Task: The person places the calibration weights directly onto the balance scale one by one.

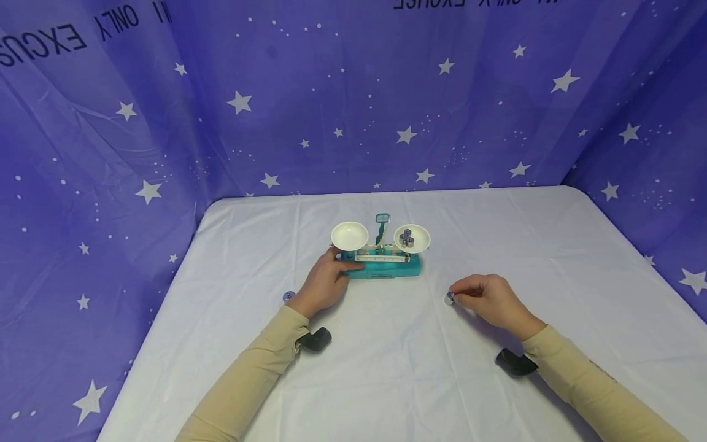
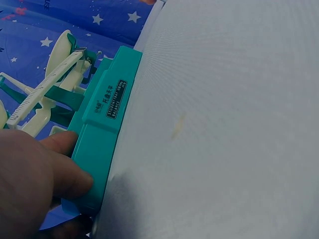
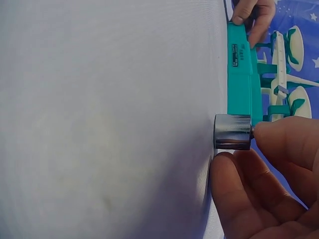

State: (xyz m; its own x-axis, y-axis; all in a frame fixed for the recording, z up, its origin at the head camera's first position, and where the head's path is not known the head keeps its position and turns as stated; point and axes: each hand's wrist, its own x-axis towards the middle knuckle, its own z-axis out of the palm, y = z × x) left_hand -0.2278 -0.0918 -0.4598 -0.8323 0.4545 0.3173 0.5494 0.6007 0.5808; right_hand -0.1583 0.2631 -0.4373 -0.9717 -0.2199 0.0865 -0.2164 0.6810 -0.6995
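A teal balance scale (image 1: 385,267) with two white pans stands at the table's middle. Its left end is gripped by my left hand (image 1: 323,283), the thumb lying on the base (image 2: 102,144) front in the left wrist view. Several small metal weights (image 1: 407,238) sit together in the right pan (image 1: 422,240). To the right of the scale, my right hand (image 1: 491,299) pinches a shiny cylindrical weight (image 3: 233,132) by its small knob. That weight is close over the white cloth in the head view, tilted on its side in the right wrist view.
A small round bluish piece (image 1: 289,296) lies on the white tablecloth (image 1: 386,380) beside my left wrist. Black wrist devices (image 1: 516,363) are on both sleeves. A purple curtain (image 1: 353,92) with white stars hangs behind the table and along its sides.
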